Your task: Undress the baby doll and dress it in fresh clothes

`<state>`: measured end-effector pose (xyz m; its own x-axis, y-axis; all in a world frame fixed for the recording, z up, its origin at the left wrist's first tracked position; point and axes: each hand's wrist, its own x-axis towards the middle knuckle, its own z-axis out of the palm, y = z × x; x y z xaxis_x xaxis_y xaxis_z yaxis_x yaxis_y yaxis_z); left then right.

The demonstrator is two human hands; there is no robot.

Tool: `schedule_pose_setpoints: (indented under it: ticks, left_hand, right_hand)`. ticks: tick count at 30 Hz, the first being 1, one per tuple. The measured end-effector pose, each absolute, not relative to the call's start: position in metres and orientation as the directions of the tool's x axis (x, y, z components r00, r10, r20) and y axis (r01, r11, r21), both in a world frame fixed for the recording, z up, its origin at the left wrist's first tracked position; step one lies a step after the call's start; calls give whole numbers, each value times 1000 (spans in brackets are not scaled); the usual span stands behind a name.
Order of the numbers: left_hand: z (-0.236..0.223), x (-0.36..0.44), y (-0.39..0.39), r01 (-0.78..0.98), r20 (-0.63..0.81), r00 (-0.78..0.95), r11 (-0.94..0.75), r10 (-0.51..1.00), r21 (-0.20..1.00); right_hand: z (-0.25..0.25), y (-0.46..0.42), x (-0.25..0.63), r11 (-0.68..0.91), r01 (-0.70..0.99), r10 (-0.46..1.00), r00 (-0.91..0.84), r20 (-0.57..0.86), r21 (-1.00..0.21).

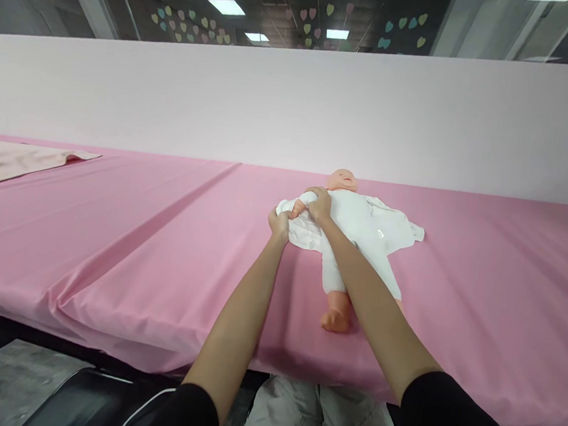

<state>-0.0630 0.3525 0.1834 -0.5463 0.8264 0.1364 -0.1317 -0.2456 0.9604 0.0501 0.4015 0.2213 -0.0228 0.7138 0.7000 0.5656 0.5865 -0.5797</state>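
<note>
Two hands work at one doll (343,180): left fingers (286,214) pinch near its small hand, right fingers (316,193) curl around its white sleeve (307,198).

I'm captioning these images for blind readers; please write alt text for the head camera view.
Two bare hands, left and right, work at one sleeve of a white garment on a baby doll lying face up on a pink-covered table. Behind it stands a plain white partition.

Wht wall (294,110) | dk window (283,12) abv, heart decals (189,24) | lit ceiling panels (226,7) | gry floor (1,380)
</note>
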Motion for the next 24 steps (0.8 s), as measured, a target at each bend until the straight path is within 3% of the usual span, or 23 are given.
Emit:
schedule_pose_setpoints:
  ticks: [11,24]
  left_hand:
    - [187,-62,345,-82,155,-676,-283,720,956]
    - [185,-58,347,-238,90,-648,-313,756,919]
  right_hand:
    - [221,403,50,582,463,743,31,669,-668]
    - [221,402,50,572,399,764,61,643,-717]
